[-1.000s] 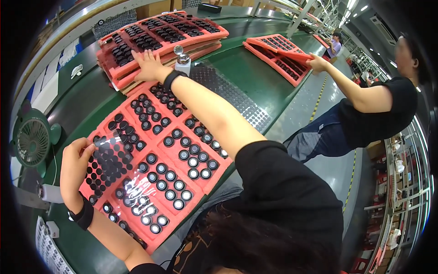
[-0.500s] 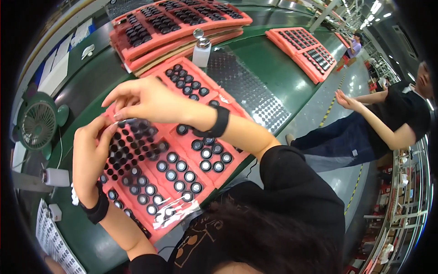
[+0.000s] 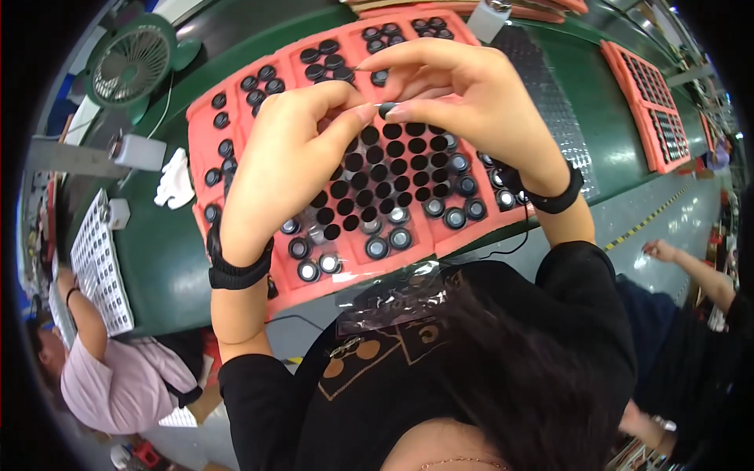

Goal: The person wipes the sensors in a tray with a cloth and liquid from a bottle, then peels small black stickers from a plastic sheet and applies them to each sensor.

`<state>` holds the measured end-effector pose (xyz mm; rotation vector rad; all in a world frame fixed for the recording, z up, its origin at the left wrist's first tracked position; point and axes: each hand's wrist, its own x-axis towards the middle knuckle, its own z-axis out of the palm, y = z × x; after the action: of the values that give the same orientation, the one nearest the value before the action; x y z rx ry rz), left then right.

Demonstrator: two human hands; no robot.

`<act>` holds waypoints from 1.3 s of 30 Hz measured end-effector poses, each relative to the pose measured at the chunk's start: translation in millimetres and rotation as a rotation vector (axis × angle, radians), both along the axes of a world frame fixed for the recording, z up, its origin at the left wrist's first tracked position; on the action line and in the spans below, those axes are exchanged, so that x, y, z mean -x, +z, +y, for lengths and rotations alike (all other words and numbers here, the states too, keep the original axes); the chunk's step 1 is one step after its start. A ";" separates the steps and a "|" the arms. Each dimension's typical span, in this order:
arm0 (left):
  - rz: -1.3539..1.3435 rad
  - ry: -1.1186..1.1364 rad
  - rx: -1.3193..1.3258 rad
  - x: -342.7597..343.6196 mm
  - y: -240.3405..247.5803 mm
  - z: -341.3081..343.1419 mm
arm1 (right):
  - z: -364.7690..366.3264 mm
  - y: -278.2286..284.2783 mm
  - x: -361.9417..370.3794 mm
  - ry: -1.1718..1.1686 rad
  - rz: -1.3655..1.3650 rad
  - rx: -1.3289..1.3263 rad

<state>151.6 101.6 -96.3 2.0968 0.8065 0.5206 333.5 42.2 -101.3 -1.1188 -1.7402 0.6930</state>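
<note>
Between my two hands hangs a clear sheet of black round stickers (image 3: 380,173), above a pink foam tray (image 3: 203,137). The thumb and fingers of my left hand (image 3: 294,145) pinch its top edge on the left. My right hand (image 3: 471,94) is closed at the same edge, thumb and fingertips close to the left ones, by a single black dot at the rim. Small black round parts with pale centres (image 3: 377,247) sit in groups in the tray's compartments. The sheet covers the tray's middle, and some parts behind it show through.
Left of the tray are a green fan (image 3: 129,67), a white bottle (image 3: 140,151), a white cloth (image 3: 176,180) and a dotted white sheet (image 3: 102,267). A metal-topped bottle (image 3: 487,22) and another pink tray (image 3: 656,118) stand right. Co-workers (image 3: 129,385) are on both sides.
My head view has turned right, so the tray now sits square before me. Both hands still pinch the sheet of stickers. A co-worker at left has come into view.
</note>
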 end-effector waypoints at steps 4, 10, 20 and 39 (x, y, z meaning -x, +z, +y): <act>-0.031 0.031 0.124 6.3 -12.0 -8.4 | -1.2 -10.9 5.7 0.003 -0.029 -0.037; -0.235 0.089 0.418 16.1 -44.3 -17.4 | -0.9 -31.8 20.0 0.005 -0.191 -0.134; -0.390 0.073 0.636 26.1 -66.5 -15.3 | 5.9 -46.1 26.6 0.036 -0.164 -0.029; -0.250 0.104 0.474 39.0 -63.9 -11.1 | 67.6 -32.8 -0.8 0.204 0.203 0.212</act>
<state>112.6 90.5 -160.3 1.5288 0.8032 0.5701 334.3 109.8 -134.2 -0.9792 -1.6475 1.1002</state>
